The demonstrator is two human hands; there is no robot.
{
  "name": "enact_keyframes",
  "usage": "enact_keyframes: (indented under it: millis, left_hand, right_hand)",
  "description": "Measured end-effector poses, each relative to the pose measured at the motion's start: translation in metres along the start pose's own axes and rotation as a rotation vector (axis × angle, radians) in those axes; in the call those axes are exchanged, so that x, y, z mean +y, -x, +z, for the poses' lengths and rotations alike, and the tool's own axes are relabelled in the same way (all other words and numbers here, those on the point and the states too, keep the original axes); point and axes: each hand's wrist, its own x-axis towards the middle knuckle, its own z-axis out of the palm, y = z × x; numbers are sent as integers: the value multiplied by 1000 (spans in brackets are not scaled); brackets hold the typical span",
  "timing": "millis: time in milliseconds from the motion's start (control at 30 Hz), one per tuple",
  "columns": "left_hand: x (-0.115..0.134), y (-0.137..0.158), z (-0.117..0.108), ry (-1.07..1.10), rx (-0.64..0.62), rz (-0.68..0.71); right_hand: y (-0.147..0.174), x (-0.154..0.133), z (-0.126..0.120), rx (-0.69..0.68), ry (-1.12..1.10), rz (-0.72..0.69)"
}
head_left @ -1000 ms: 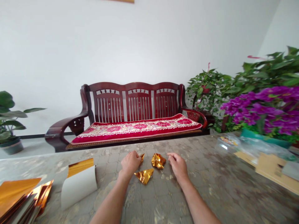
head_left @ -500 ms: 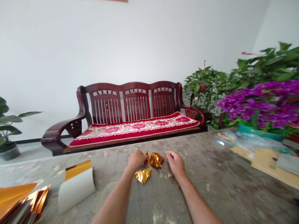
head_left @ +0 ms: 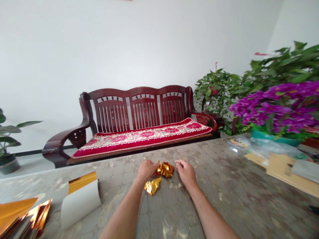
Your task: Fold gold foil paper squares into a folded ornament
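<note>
1. Head view: just left of the right-hand fingertips, near the middle of the table, a narrow, upright piece of shiny gold foil (head_left: 158,169) stands at the left hand (head_left: 147,171), which appears pinched on its 10 o'clock edge. Clock directions run from this piece, with 12 away from the person.
2. It looks very light, thin and springy, slick on its face and easily creased or crushed; a gentle fingertip pinch on a folded edge should suit it better than a squeeze across the middle.
3. Its tip points to about 12, and its long axis seems to run 12 to 6.
4. At 3 o'clock sits a crumpled, rounded piece of dark-gold foil (head_left: 167,169), with no clear long axis; whether the two touch, I cannot tell. Likely just as light, it is probably best held by its outer folds.
5. Just past it, the right hand (head_left: 186,172) is loosely curled, well apart from the left, with nothing visible in it; whether its fingertips meet is too small to tell.
6. At 7 o'clock lies a flat, triangular piece of yellow-gold foil (head_left: 152,186), one corner towards 6, its long side roughly 9 to 2.
7. Farther out on the grey, patterned tabletop (head_left: 166,212), a curled gold sheet with a pale grey back (head_left: 81,202) lies between 8 and 9, and a loose stack of orange-gold foil sheets (head_left: 18,208) at 8.
</note>
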Motion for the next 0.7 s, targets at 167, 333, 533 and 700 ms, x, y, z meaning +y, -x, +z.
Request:
enact_keyframes:
  millis: [167, 333, 533, 700]
  left_hand:
    - [0, 2, -2, -5, 12, 3]
    - [1, 5, -4, -3, 9, 13]
    - [-2, 2, -1, 60, -33, -4]
    - [-5, -2, 3, 144, -88, -22]
  right_hand:
    - [1, -2, 1, -20, 47, -25]
    - [3, -5, 1, -37, 98, -24]
    - [5, -9, 0, -67, 144, -40]
    - [8, -13, 0, -93, 179, -69]
